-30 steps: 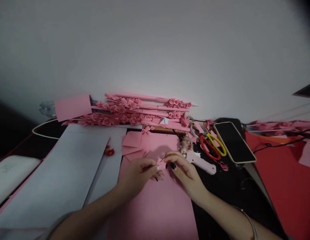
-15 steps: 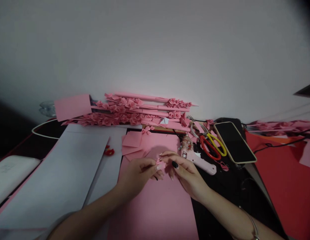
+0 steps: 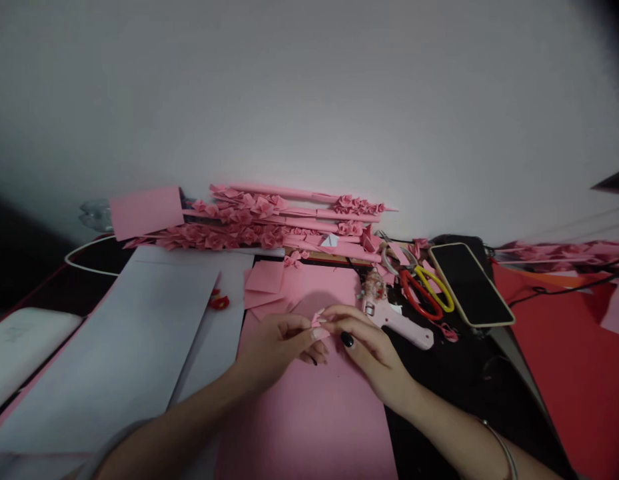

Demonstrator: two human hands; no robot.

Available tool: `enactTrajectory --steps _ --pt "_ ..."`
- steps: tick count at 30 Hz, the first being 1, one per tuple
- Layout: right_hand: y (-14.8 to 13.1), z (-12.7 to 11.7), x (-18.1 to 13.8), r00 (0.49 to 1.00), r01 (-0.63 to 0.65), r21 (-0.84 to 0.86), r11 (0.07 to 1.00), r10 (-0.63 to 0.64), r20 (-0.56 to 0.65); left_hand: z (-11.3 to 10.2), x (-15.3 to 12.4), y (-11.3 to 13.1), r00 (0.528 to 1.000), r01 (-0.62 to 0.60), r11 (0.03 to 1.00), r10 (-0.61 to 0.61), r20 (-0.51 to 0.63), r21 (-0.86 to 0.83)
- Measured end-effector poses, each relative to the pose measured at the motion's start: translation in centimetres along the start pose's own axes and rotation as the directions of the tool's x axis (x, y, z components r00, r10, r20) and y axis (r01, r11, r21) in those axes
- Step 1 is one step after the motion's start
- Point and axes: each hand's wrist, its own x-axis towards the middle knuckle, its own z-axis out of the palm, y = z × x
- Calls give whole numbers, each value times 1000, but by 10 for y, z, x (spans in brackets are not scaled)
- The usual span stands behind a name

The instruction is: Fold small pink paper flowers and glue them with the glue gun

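Note:
A small folded pink paper [image 3: 318, 321] is pinched between the thumb and forefinger of my left hand [image 3: 284, 340]. From the other side, the fingers of my right hand [image 3: 372, 343] meet the same paper at its right edge. My right thumb, with a dark nail, lies lower and a little away from the fingertips. Under both hands spreads a large pink sheet [image 3: 309, 420]. Several small pink paper squares [image 3: 265, 277] lie just beyond my left hand. My fingers hide part of the folded piece.
Pink paper flower stems [image 3: 239, 217] lie along the wall. Right of my hands are a glue gun [image 3: 402, 325], scissors [image 3: 422, 293] with red and yellow handles, and a phone [image 3: 472, 283]. White sheets [image 3: 114, 347] cover the left; red paper [image 3: 574, 360] lies far right.
My right fingers have shifted slightly on the folded pink paper, and its upper part now stands up more visibly. My left hand keeps its pinch in nearly the same place.

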Motion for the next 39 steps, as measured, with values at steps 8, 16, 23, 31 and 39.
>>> enactTrajectory --steps 8,16,23,31,39 --pt "-2 0 1 998 61 -178 982 -60 11 -1 2 -2 1000 -7 1000 7 13 -13" --pt "1 0 1 998 -29 -51 998 26 -53 1 1 2 998 -60 994 61 -5 92" --pt "9 4 -2 981 -195 -134 972 192 -30 6 -6 5 988 -96 966 63 140 241" --pt "6 2 0 982 -64 -359 931 122 142 8 -7 6 982 -60 964 12 186 258" --pt "1 4 -2 986 -15 -443 896 86 141 9 -8 4 977 -19 970 -34 210 242"
